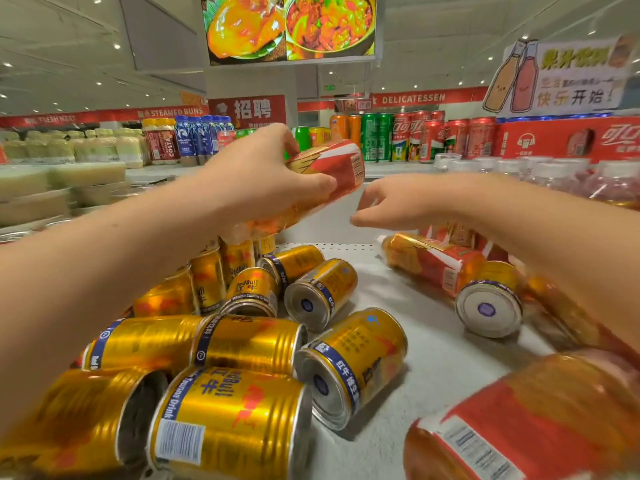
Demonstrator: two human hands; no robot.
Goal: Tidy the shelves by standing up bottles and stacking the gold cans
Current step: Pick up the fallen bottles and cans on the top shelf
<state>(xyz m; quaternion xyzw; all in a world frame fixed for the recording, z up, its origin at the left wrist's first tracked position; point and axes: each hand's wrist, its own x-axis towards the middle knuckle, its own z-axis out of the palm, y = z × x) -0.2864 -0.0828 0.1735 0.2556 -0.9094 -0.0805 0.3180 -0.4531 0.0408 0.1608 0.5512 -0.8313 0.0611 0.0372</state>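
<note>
My left hand grips an orange bottle with a red label, held tilted above the white shelf. My right hand hovers just to its right, fingers loosely curled and holding nothing. Several gold cans lie toppled in a heap on the shelf below my left arm. One more gold can lies on its side at the right. Beside it a second orange bottle lies flat. A third orange bottle lies at the bottom right corner.
Upright soda cans and red drink cartons line the far shelf. Pale bottled drinks stand at the far left, clear-capped bottles at the right. A food screen hangs overhead.
</note>
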